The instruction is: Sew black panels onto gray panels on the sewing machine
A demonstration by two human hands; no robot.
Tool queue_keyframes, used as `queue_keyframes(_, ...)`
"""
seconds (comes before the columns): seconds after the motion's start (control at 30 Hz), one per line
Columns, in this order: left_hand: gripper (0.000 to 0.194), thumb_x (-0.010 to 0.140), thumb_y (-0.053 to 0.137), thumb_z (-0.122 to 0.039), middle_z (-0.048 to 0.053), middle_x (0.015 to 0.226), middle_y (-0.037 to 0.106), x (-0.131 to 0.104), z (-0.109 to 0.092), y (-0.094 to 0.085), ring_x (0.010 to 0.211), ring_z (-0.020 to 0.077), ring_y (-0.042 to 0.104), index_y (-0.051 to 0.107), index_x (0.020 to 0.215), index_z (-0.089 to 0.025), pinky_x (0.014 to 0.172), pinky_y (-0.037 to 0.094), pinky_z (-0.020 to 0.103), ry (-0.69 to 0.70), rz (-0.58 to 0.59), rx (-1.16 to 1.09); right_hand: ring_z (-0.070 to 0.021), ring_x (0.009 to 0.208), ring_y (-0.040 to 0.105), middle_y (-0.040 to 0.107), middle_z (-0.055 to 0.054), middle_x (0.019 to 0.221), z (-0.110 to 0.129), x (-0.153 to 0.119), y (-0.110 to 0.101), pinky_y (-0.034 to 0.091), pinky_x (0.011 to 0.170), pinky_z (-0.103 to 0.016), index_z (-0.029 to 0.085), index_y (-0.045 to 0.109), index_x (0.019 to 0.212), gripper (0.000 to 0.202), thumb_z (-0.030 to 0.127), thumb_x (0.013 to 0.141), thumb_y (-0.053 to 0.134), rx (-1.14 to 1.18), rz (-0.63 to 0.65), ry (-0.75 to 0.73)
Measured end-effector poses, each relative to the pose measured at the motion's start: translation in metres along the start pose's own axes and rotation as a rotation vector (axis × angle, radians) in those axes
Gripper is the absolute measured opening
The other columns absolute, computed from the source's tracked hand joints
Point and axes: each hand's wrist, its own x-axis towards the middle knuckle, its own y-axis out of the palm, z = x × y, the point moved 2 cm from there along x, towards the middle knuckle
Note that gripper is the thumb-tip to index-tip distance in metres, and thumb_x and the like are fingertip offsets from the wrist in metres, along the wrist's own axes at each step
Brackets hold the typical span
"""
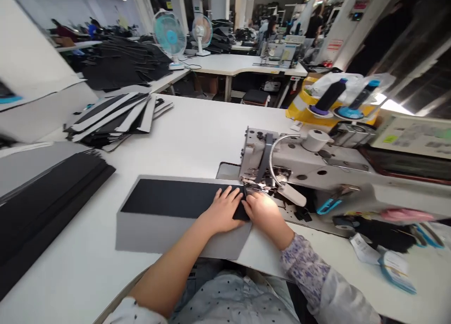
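Black cloth [172, 198] lies just below frame centre, long axis extending left from both hands. Left hand [225, 210]: flat, fingers spread, on its right end. Right hand [263, 210]: nearer the sewing machine [255, 150], fingers curled; grip cannot be told.

Shirt [229, 301]: pale blue-grey, scattered small dark dots.
Left sleeve [136, 313]: pale, dark-dotted like the shirt; forearm below it bare.
Right sleeve [306, 266]: purple-and-white floral print on the forearm, gathered cuff; plain pale grey further up.
Left hand [224, 209]: bare.
Right hand [263, 213]: bare.
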Motion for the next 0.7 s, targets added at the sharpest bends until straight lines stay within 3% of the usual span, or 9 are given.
queue_keyframes(0.07, 0.086, 0.075, 0.061, -0.063, 0.01, 0.153, 0.03, -0.007, 0.012, -0.013, 0.141, 0.0348, 0.024, 0.032, 0.146, -0.024, 0.113, 0.023, 0.057, 0.052, 0.04, -0.099, -0.0193, 0.068, 0.054, 0.059, -0.007, 0.067, 0.018, -0.015, -0.004, 0.04, 0.067, -0.032, 0.02, 0.06, 0.068, 0.033, 0.032, 0.096, 0.046, 0.077, -0.072, -0.052)
queue_keyframes(0.13, 0.068, 0.082, 0.054, -0.06, 0.006, 0.151, 0.036, -0.023, 0.038, -0.028, 0.138, 0.0294, 0.031, 0.038, 0.142, -0.031, 0.114, 0.025, 0.05, -0.031, -0.067, -0.142, -0.0187, 0.075, 0.057, 0.063, -0.007, 0.075, 0.045, -0.033, -0.002, 0.044, 0.073, -0.032, 0.02, 0.064, 0.076, 0.031, 0.029, 0.097, 0.043, 0.212, -0.086, -0.246)
queue_keyframes(0.2, 0.044, 0.091, 0.045, -0.049, 0.005, 0.141, 0.047, -0.054, 0.076, -0.042, 0.13, 0.025, 0.042, 0.052, 0.131, -0.03, 0.111, 0.031, 0.043, -0.276, -0.258, -0.101, -0.021, 0.096, 0.058, 0.067, -0.007, 0.099, 0.073, -0.047, 0.005, 0.045, 0.087, -0.036, 0.02, 0.066, 0.099, 0.022, 0.027, 0.096, 0.045, 0.328, -0.075, -0.436)
queue_keyframes(0.27, 0.035, 0.094, 0.04, -0.041, 0.007, 0.125, 0.058, -0.096, 0.116, -0.053, 0.116, 0.0242, 0.053, 0.061, 0.116, -0.025, 0.103, 0.038, 0.041, -0.558, -0.385, 0.007, -0.0228, 0.108, 0.055, 0.066, -0.007, 0.114, 0.092, -0.054, 0.013, 0.045, 0.095, -0.039, 0.021, 0.063, 0.112, 0.024, 0.025, 0.094, 0.048, 0.398, -0.081, -0.494)
queue_keyframes(0.37, 0.034, 0.093, 0.041, -0.039, 0.011, 0.113, 0.061, -0.155, 0.165, -0.065, 0.105, 0.0275, 0.056, 0.062, 0.112, -0.019, 0.095, 0.043, 0.041, -0.895, -0.439, 0.202, -0.0234, 0.107, 0.056, 0.066, -0.006, 0.115, 0.106, -0.051, 0.022, 0.048, 0.093, -0.04, 0.022, 0.064, 0.113, 0.025, 0.023, 0.093, 0.049, 0.438, -0.081, -0.498)
queue_keyframes(0.43, 0.038, 0.092, 0.041, -0.04, 0.014, 0.113, 0.06, -0.179, 0.187, -0.071, 0.105, 0.0294, 0.056, 0.059, 0.115, -0.015, 0.093, 0.043, 0.04, -1.077, -0.4, 0.237, -0.0236, 0.105, 0.058, 0.067, -0.006, 0.115, 0.108, -0.046, 0.023, 0.049, 0.092, -0.04, 0.022, 0.065, 0.112, 0.025, 0.023, 0.093, 0.048, 0.436, -0.085, -0.514)
queue_keyframes(0.53, 0.038, 0.092, 0.041, -0.039, 0.015, 0.11, 0.062, -0.189, 0.209, -0.075, 0.104, 0.0283, 0.058, 0.06, 0.111, -0.013, 0.092, 0.043, 0.037, -1.232, -0.308, 0.158, -0.0236, 0.106, 0.058, 0.067, -0.005, 0.116, 0.106, -0.044, 0.024, 0.049, 0.092, -0.041, 0.022, 0.064, 0.113, 0.025, 0.024, 0.093, 0.049, 0.427, -0.092, -0.509)
queue_keyframes(0.7, 0.034, 0.09, 0.041, -0.04, 0.013, 0.101, 0.066, -0.177, 0.228, -0.077, 0.092, 0.0257, 0.062, 0.063, 0.097, -0.015, 0.08, 0.047, 0.034, -1.305, -0.281, 0.084, -0.024, 0.107, 0.057, 0.066, -0.004, 0.117, 0.107, -0.047, 0.025, 0.048, 0.094, -0.042, 0.024, 0.064, 0.114, 0.025, 0.024, 0.093, 0.05, 0.429, -0.079, -0.494)
